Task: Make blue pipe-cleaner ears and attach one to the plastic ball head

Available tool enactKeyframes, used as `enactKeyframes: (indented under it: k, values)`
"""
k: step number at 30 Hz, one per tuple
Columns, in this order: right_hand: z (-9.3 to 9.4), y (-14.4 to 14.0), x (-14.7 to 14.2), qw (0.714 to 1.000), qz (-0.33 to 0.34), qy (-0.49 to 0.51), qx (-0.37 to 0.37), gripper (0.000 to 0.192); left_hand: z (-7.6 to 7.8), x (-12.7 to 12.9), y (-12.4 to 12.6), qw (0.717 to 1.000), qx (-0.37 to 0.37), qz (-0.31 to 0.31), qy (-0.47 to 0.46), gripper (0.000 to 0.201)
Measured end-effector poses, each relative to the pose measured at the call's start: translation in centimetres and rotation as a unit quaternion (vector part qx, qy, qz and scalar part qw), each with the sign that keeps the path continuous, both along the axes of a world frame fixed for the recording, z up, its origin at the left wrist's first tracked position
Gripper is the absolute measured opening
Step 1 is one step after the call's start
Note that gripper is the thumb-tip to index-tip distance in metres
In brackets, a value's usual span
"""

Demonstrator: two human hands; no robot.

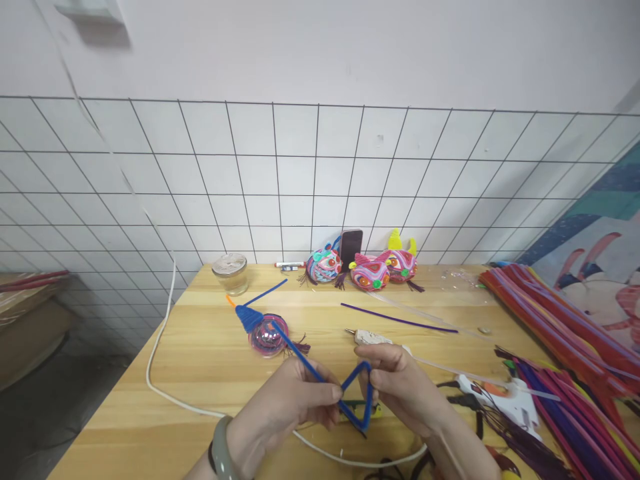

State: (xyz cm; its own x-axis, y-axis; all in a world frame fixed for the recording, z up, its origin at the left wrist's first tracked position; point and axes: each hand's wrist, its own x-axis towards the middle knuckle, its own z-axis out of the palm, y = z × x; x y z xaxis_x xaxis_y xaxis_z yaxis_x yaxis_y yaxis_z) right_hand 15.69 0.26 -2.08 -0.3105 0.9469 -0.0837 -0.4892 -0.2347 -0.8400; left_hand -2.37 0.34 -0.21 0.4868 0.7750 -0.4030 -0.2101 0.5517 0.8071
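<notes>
A blue pipe cleaner (356,395) bent into a small triangle is pinched between both hands near the table's front edge. My left hand (285,407) grips its left side, where a long straight tail runs up and left. My right hand (400,383) holds the triangle's right side with fingers curled over it. Behind the left hand lies a clear ball (269,335) wrapped in pink and blue, with a blue cone (249,317) and a thin orange tip beside it.
A wooden table (200,373) holds a glass jar (231,272), three colourful finished figures (370,270), a phone (351,248), a loose purple pipe cleaner (400,319), a glue gun (505,397) and bundles of pipe cleaners (560,333) at right. A white cable (160,347) loops along the left.
</notes>
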Motion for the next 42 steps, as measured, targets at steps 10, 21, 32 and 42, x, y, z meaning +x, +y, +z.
enactKeyframes:
  k: [10,21,32,42]
  values:
    - [0.4,0.0,0.2,0.999,0.008,-0.030,0.004,0.023,-0.1,-0.1,0.1,1.000,-0.003,-0.011,0.002,0.022]
    - [0.3,0.0,0.2,1.000,0.007,-0.016,0.009,0.018,-0.1,-0.2,0.3,0.999,-0.007,-0.032,0.005,0.022]
    - [-0.5,0.2,0.7,0.999,0.046,0.009,0.018,0.016,0.1,-0.2,0.1,0.999,0.001,-0.041,0.003,0.018]
    - [-0.6,0.4,0.6,0.999,0.040,0.014,0.021,0.016,0.1,-0.2,0.1,0.999,-0.001,-0.049,0.002,0.020]
